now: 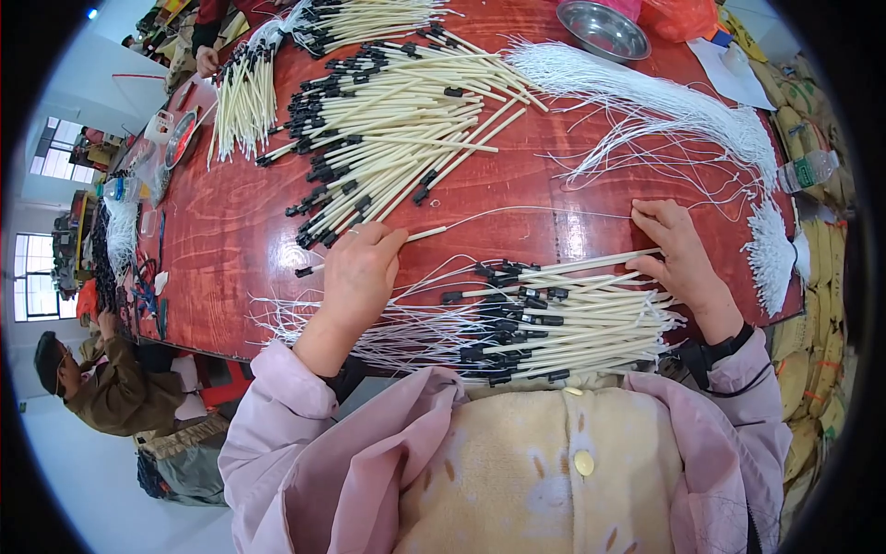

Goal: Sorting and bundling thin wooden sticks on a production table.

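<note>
My left hand (358, 274) is closed around a cream-coloured tube (427, 233), its black end sticking out on the left. From the tube's right end a thin white cord (535, 209) arcs across to my right hand (676, 247), whose fingers have hold of it while the thumb stands apart. Just in front of me lies a pile of similar cream tubes (600, 319) with black ends, white cords trailing from them to the left. Beyond my left hand spreads a larger heap of cream tubes (406, 120), black ends mostly to the left.
Loose white cords (646, 102) fan over the far right of the red table (221, 268). A metal bowl (603, 30) stands at the back, a plastic bottle (808, 172) by the right edge. Stacked sacks (817, 305) line the right. A person (101, 379) sits at the left; another's hand (207, 61) is at the far left.
</note>
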A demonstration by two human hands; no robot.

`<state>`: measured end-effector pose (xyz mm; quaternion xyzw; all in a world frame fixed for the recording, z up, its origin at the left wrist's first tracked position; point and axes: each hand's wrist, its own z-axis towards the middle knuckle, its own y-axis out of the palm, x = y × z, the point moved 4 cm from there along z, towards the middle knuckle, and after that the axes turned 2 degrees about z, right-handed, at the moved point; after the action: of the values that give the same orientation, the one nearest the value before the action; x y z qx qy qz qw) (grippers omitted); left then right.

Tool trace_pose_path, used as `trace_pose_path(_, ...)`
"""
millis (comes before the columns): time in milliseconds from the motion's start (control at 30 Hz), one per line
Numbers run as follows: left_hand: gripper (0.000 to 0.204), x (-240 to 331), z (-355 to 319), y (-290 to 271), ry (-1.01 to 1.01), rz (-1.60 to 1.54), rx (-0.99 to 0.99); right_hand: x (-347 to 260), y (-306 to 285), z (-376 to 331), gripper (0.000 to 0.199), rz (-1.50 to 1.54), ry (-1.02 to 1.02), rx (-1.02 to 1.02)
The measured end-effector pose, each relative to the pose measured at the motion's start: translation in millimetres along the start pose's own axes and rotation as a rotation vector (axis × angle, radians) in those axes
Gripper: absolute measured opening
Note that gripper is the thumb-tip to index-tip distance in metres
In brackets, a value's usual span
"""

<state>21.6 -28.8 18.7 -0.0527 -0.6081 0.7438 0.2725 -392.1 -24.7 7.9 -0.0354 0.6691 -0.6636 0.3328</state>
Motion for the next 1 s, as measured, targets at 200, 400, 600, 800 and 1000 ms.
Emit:
trace_pose_path(200, 0.009, 22, 29, 19, 0.123, 0.153, -0.106, 0, -8, 2, 0.066, -0.007, -0.008, -0.072)
trace_pose_path(400, 0.008, 88, 84, 58, 0.436, 0.138, -0.177, -16, 2, 19, 0.076, -0.082, -0.107, -0.164)
trace_pose_path(600, 0.007, 137, 103, 77, 0.435, 0.076, -0.223, -30, 26, 36, 0.081, -0.061, -0.217, -0.072)
trace_pose_path(800, 0.012, 43, 99, 14, 0.091, -0.299, 0.046, 2, 5, 17, 0.066, -0.094, -0.078, 0.026)
trace_pose_path(1000, 0.013, 13, 61, -4, -0.108, -0.36, -0.039, -26, 6, 40, 0.056, -0.039, -0.163, -0.007)
